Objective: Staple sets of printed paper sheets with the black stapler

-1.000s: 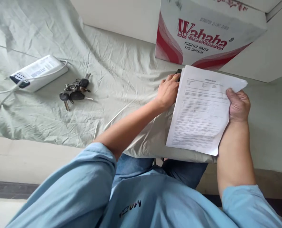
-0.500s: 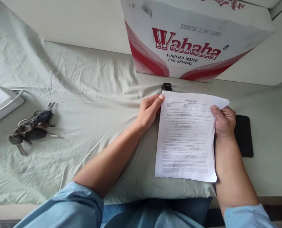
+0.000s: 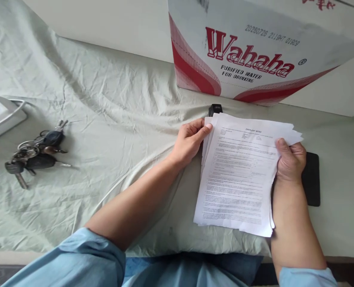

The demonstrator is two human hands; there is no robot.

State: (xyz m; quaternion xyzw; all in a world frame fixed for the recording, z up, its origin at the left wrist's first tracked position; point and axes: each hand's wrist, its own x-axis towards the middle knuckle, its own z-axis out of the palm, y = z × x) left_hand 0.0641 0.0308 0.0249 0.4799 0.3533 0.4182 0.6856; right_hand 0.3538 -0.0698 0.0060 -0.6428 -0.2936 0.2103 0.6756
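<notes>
A stack of printed paper sheets (image 3: 236,175) is held up between my two hands, the top one headed "OVERLEAF NOTES". My left hand (image 3: 191,139) pinches the upper left edge, thumb on top and fingers underneath. At the upper right, my right hand (image 3: 292,159) grips the sheets the same way. The sheets are fanned slightly, with several edges showing at the left side and upper right corner. Just beyond the top edge lies a small black object (image 3: 216,109), partly covered by the paper; its kind is unclear.
A large Wahaha water carton (image 3: 248,59) stands at the back. Right of my right hand lies a flat black object (image 3: 311,179), partly hidden. A bunch of keys (image 3: 36,151) and a white device (image 3: 3,119) with a cable rest on the wrinkled green cloth (image 3: 105,119) at left.
The sheets were lined up as one neat pile; now they are spread, with lower edges showing. The top sheet is tilted a little clockwise. The view has shifted slightly.
</notes>
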